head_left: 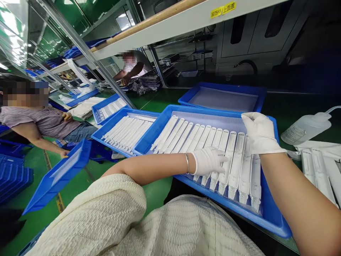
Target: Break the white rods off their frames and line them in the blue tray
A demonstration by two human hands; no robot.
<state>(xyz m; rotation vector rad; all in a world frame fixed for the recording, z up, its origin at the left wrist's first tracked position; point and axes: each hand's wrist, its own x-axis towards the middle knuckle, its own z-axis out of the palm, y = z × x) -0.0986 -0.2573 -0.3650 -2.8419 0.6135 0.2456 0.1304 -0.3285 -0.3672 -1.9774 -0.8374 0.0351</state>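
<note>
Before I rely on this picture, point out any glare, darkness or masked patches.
In the head view, glare whitens the upper left, deep shadow fills the upper right beyond the cabinet; also in the head view, pixelation hides the faces of the nearer person and farther person, while the strips in the nearest tray look fairly clear.

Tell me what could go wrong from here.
The gloved left hand spreads over the closely spaced white strips in the blue tray, so a sideways brush might knock some out of line.
The wash bottle stands close to the loose strips on the right and the right hand; a bump could tip it onto those strips.
</note>
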